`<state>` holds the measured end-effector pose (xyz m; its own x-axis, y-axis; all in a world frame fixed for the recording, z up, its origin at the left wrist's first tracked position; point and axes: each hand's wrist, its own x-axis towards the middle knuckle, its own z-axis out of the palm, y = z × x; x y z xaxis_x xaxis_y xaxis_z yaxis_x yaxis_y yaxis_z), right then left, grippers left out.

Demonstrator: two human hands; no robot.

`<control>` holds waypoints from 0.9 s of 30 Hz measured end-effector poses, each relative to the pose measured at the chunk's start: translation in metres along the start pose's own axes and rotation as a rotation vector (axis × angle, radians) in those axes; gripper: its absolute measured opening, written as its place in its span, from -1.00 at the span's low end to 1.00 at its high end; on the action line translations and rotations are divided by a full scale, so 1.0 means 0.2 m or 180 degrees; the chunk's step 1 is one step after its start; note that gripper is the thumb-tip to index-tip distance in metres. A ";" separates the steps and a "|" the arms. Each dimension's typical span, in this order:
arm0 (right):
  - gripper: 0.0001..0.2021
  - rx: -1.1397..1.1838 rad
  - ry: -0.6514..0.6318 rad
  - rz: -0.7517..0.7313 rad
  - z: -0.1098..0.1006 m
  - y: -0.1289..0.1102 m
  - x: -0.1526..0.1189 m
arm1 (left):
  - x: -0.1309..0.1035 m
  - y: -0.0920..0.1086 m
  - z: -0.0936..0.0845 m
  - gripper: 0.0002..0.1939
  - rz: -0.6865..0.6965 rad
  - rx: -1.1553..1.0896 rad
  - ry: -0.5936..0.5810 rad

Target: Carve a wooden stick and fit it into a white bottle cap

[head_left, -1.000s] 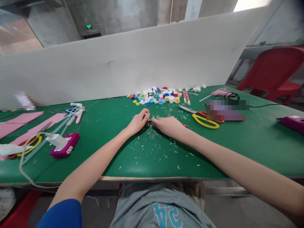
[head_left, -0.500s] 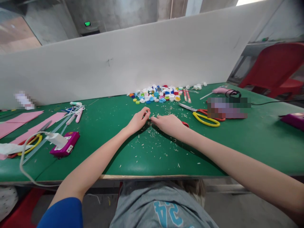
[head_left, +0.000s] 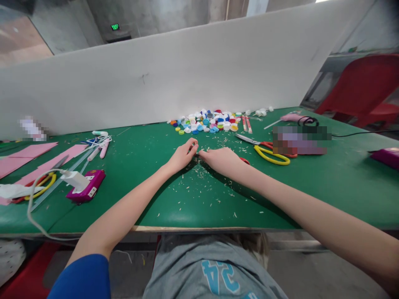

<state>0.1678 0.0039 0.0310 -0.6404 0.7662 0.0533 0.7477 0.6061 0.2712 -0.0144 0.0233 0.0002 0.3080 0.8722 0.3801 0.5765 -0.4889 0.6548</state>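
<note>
Over the middle of the green table [head_left: 124,178], my left hand [head_left: 183,157] is closed in a pinch, its fingertips close to those of my right hand. My right hand [head_left: 222,161] is closed too, thumb and fingers pressed together. Something small and dark shows between the two sets of fingertips, too small to name. Pale shavings [head_left: 199,176] lie scattered under and around both hands. Part of a red object [head_left: 245,160] peeks out behind my right wrist; the rest is hidden.
A pile of coloured bottle caps [head_left: 205,122] lies by the white partition [head_left: 174,74]. Scissors with yellow and red handles [head_left: 271,155] and a pink glue gun [head_left: 289,117] lie right. Pink sheets [head_left: 34,151], a purple power strip [head_left: 87,189] and its white cable [head_left: 29,211] are left.
Both hands stay together at nearly the same place, with only slight finger movement. The whole view has shifted very slightly.
</note>
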 end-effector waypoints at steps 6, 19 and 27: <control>-0.72 0.0051 -0.0091 0.0087 -0.04 -0.02 0.00 | 0.01 -0.02 0.01 -0.75 0.0096 -0.0007 -0.0022; -0.65 0.0194 -0.0142 -0.0010 0.00 -0.02 0.03 | 0.00 -0.02 0.00 -0.75 0.0069 0.0069 -0.0031; -0.65 0.0132 -0.0255 -0.0093 -0.01 -0.03 0.01 | 0.00 -0.01 0.00 -0.75 0.0098 0.0029 -0.0055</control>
<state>0.1617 0.0019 0.0320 -0.6472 0.7617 -0.0315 0.7366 0.6355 0.2315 -0.0151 0.0239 -0.0006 0.3387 0.8569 0.3885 0.5734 -0.5154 0.6369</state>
